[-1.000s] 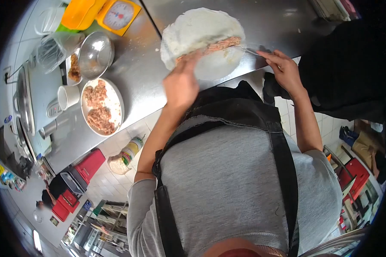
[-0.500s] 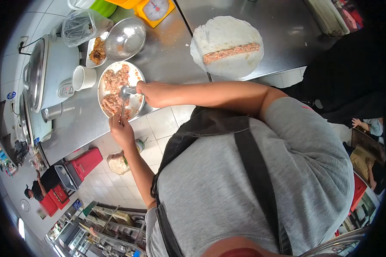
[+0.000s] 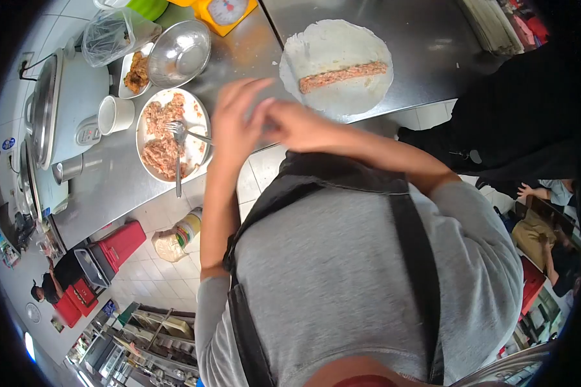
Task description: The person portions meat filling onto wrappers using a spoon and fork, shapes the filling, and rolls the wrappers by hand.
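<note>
My left hand (image 3: pixel 237 122) is raised beside the plate, its fingers stretched out and somewhat blurred, with nothing in it. Close against it, my right hand (image 3: pixel 297 126) has its fingers loosely bent and apart, also without anything visible in it. A white plate (image 3: pixel 150 169) holds two mounds of raw ground meat mixture (image 3: pixel 161 155). Across the plate lie a fork (image 3: pixel 175 127), its handle toward my hands, and a spoon (image 3: pixel 179 169), its handle over the near rim. To the right, a round thin wrapper sheet (image 3: pixel 342 48) carries a long strip of meat filling (image 3: pixel 343 76).
Behind the plate are a metal bowl (image 3: pixel 181 55), a tray of browned food (image 3: pixel 137 72), a white cup (image 3: pixel 116 115) and a yellow scale (image 3: pixel 223 13). A large cooker (image 3: pixel 77 109) stands left. A person in black (image 3: pixel 516 116) stands at right.
Both hands have let go of the fork and spoon, which now rest in the plate. My hands have moved right and come together beyond the plate's right edge.
</note>
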`<state>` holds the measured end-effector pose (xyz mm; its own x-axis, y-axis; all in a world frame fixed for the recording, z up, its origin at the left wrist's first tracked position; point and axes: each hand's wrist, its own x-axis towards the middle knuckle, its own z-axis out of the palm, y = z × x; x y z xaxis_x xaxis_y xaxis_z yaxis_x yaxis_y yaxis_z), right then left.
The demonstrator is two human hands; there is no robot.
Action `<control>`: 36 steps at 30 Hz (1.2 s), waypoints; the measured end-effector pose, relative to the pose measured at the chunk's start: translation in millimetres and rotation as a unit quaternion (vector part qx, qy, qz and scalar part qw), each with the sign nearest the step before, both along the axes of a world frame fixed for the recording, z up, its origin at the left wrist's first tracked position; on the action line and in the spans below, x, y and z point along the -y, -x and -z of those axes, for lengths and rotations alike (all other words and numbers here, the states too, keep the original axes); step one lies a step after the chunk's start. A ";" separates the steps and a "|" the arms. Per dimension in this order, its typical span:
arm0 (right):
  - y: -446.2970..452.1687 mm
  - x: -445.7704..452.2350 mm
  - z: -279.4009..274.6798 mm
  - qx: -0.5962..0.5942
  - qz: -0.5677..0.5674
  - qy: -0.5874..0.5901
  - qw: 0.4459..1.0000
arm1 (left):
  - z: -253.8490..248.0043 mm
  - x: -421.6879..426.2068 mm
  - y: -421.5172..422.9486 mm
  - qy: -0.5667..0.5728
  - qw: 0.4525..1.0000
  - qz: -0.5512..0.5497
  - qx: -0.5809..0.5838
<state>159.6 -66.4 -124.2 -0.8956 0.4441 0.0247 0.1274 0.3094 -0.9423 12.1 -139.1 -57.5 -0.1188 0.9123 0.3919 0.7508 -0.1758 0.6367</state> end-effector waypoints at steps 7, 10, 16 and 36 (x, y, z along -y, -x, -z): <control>-206.1 -121.3 23.5 0.040 0.352 -0.056 0.933 | 78.3 -77.2 -25.0 0.080 0.985 0.154 -0.028; -235.5 -146.7 28.6 0.054 0.408 -0.035 0.911 | 79.4 -79.9 -21.3 0.142 0.978 0.155 -0.004; -201.3 -176.6 52.8 0.113 0.389 -0.228 0.885 | 82.9 -76.3 -20.0 0.123 0.983 0.134 0.010; -199.3 -141.9 33.1 0.085 0.330 -0.057 0.938 | 77.4 -256.4 -115.2 0.123 0.947 0.268 -0.129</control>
<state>359.0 75.5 -157.3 -0.4214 0.9068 -0.0134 0.4727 0.2070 -0.8565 127.4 117.3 -135.0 0.4580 0.8818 0.1123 0.7314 -0.4456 0.5162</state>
